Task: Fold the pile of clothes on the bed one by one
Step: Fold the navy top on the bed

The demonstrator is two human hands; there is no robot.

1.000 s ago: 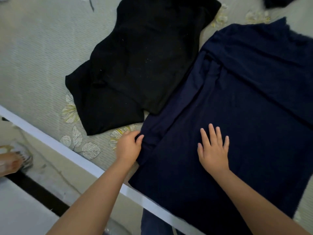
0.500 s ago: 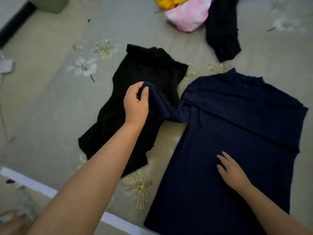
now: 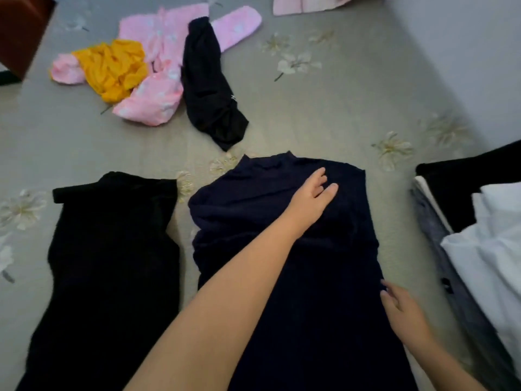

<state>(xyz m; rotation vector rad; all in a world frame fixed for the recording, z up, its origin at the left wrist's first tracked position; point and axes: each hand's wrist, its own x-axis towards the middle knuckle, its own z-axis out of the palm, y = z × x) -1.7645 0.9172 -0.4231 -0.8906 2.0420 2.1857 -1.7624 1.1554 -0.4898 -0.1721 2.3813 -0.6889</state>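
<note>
- The left hand [image 3: 308, 200] lies flat near the middle of the frame, fingers straight and close together, pressing on the upper part of the navy garment [image 3: 324, 277] just below its collar.
- The right hand [image 3: 401, 307], lower right, touches the garment's right edge with relaxed, slightly bent fingers; whether it pinches the cloth I cannot tell.
- The navy garment runs from the centre down to the bottom edge, its left side folded in over the body and creased under the left forearm.
- Just left of it, apart by a narrow strip of bedding, a black garment [image 3: 112, 272] lies spread out toward the lower left corner.
- Above the navy collar, a dark crumpled garment [image 3: 208, 88] lies slanting in the upper middle.
- Touching it on the left, a pink fleecy garment [image 3: 160, 91] sprawls in the upper left, with a yellow cloth [image 3: 112, 67] bunched on top of it.
- At the right edge sits a stack of folded clothes [image 3: 479, 249], white, grey and black.
- All rest on the bed [image 3: 324, 114], covered in grey bedding with pale flower prints.
</note>
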